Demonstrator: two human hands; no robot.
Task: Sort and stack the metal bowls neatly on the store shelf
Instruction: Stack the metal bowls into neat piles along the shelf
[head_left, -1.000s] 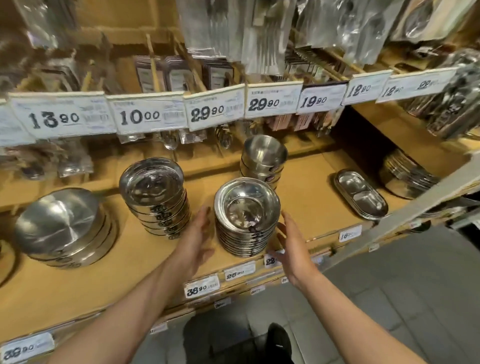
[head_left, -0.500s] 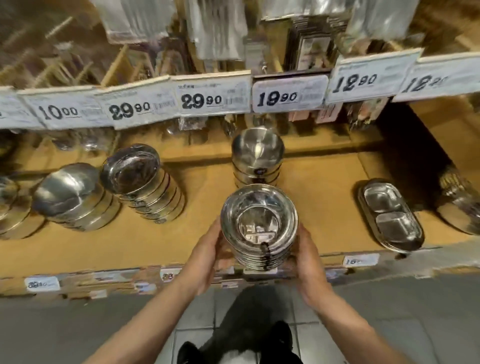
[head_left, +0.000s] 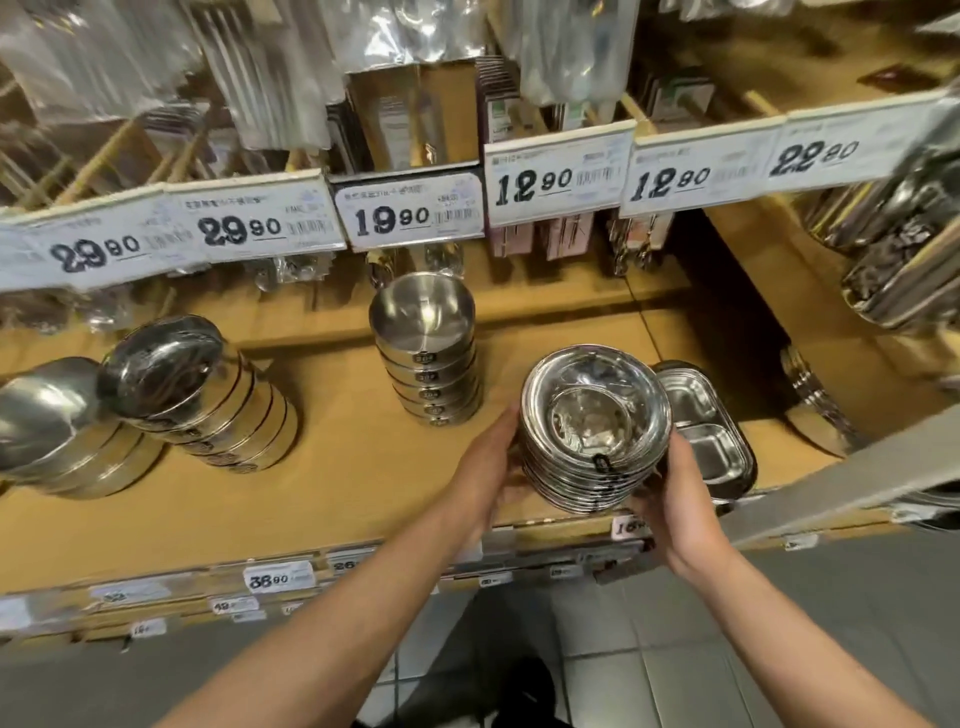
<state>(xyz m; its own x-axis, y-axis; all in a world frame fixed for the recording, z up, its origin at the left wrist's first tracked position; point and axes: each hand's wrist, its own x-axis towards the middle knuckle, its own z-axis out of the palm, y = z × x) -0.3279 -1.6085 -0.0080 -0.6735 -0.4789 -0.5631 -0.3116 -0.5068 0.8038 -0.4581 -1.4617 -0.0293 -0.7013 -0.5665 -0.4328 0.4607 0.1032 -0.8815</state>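
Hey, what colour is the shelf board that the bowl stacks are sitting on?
The shelf board is a plain tan, cardboard-like brown, seen best in the head view.

I note polished metal with a mirror gloss on the stack of shallow bowls (head_left: 595, 415); each carries a small dark sticker at the rim. The stack of deeper bowls (head_left: 423, 317) shows a brushed, satin metal inside. The stack of lidded bowls (head_left: 171, 364) is bright, glossy metal. The divided tray (head_left: 698, 415) is smooth metal, duller in sheen. The shelf (head_left: 337, 467) looks like matt tan board, smooth and unvarnished. The price tags (head_left: 410, 213) are white paper behind slightly shiny clear holders. The hanging packets (head_left: 260, 67) are glossy clear plastic. The floor (head_left: 675, 675) is smooth grey tile.
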